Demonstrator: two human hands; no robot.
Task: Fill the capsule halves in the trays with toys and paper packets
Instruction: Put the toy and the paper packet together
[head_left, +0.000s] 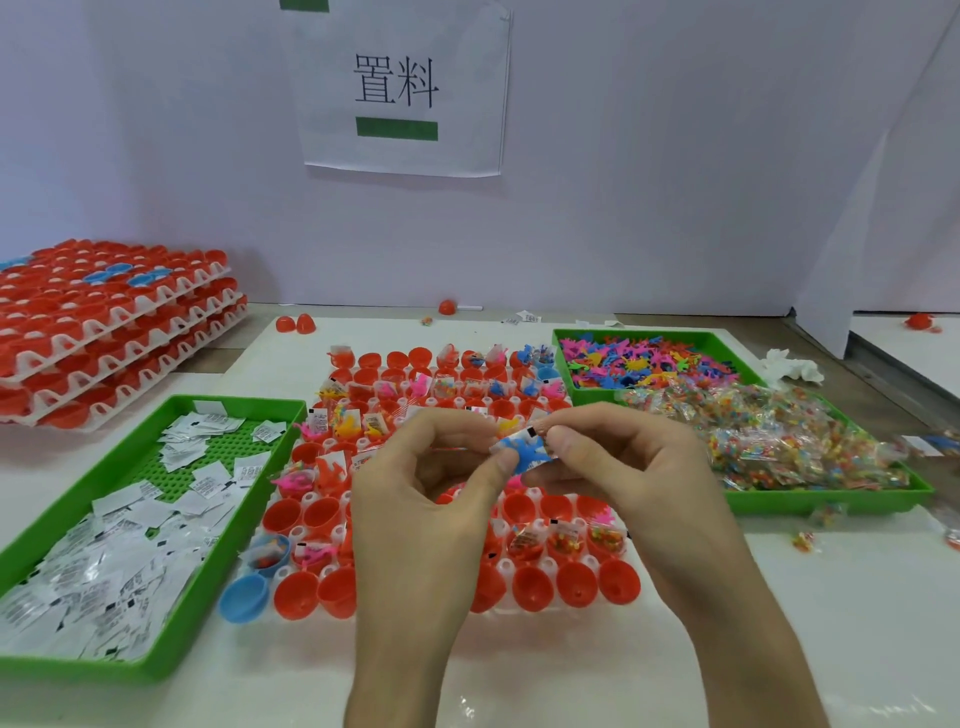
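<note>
A white tray (566, 608) of red capsule halves lies in front of me, with a blue half (244, 600) at its near left corner. Many far halves hold bright toys and paper packets; several near ones stand bare. Both hands hover above the tray's middle. My left hand (431, 499) and my right hand (618, 467) together pinch a blue toy (524, 451) with a white paper packet (523, 432) behind it.
A green tray (156, 670) of white paper packets sits at the left. Two green trays at the right hold bright toys (654, 361) and clear bead bags (789, 441). Stacked trays of red halves (114, 322) stand far left. Loose red halves (296, 323) lie by the wall.
</note>
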